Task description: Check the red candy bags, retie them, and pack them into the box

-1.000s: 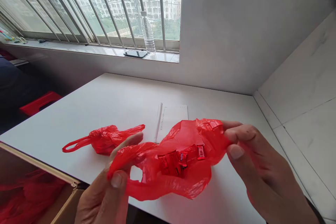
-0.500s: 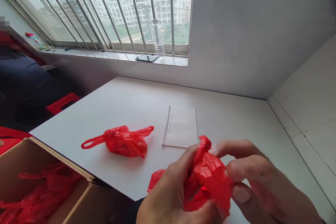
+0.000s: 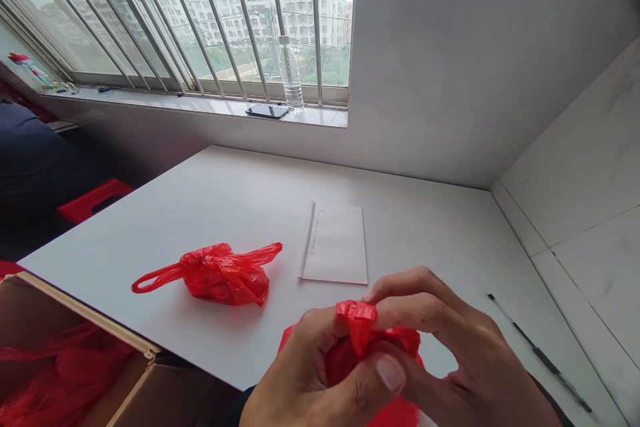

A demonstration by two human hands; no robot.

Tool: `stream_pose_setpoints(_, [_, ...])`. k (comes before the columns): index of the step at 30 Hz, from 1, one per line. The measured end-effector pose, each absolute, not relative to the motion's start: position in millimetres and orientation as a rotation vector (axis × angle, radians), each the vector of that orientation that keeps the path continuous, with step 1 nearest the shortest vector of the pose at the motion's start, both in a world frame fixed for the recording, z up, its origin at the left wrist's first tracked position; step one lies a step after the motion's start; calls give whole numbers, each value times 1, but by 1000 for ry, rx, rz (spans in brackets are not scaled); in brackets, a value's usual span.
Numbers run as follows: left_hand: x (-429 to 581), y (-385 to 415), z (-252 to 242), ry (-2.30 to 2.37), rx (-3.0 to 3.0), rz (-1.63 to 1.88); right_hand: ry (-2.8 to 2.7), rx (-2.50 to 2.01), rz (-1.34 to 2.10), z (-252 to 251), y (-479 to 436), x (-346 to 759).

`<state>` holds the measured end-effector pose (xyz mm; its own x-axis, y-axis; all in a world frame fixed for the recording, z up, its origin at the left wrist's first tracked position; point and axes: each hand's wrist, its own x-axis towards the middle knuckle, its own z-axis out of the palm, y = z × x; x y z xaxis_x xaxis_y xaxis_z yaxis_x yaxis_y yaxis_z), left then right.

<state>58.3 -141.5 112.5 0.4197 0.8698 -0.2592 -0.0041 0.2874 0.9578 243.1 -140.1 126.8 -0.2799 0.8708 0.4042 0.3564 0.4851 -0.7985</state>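
In the head view, the only view here, both hands meet low in the middle of the picture, above the near edge of the white table [image 3: 240,200]. The left hand [image 3: 305,383] and the right hand [image 3: 465,367] are closed around one red plastic bag [image 3: 357,320], which is crumpled into a small ball between them. It is lifted off the table and close to the body. The left thumb presses across the front of the bundle and the right fingers [image 3: 410,297] curl over its top, so the thin film stays gathered and cannot spring open; what is inside the bag is hidden by the folds. A second red bag [image 3: 220,273] lies on the table to the left, well apart from the hands, bunched shut, with one handle loop sticking out flat. Near it, further back, a white paper [image 3: 335,243] lies flat. At the lower left, a cardboard box [image 3: 145,380] stands open beside the table edge, within easy reach of the left hand, and more red bags [image 3: 45,380] lie in it. A thin dark stick [image 3: 545,360] lies at the right edge of the table. On the windowsill [image 3: 150,99], far from the hands, a water bottle [image 3: 290,77] stands upright next to a phone [image 3: 267,111].
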Motion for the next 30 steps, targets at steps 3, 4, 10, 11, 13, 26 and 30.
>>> stream_pose_setpoints(3, [64,-135,122,1086,1054,754,-1824,-1080,737,124,-136,242])
stream_pose_setpoints(4, [65,-134,123,1112,995,767,-1820,-1087,742,123,-134,242])
stream_pose_setpoints(10, [63,-125,116,1058,754,787,-1770,-1097,734,117,-127,241])
stream_pose_setpoints(11, [63,-123,116,1052,717,791,-1755,-1100,725,117,-127,241])
stream_pose_setpoints(13, [63,-120,120,1032,668,807,-1724,-1096,686,116,-127,240])
stream_pose_setpoints(26, [50,-127,115,810,923,859,-1912,-982,691,116,-132,234])
stream_pose_setpoints(30, [45,-126,114,869,1052,864,-1981,-998,755,114,-136,234])
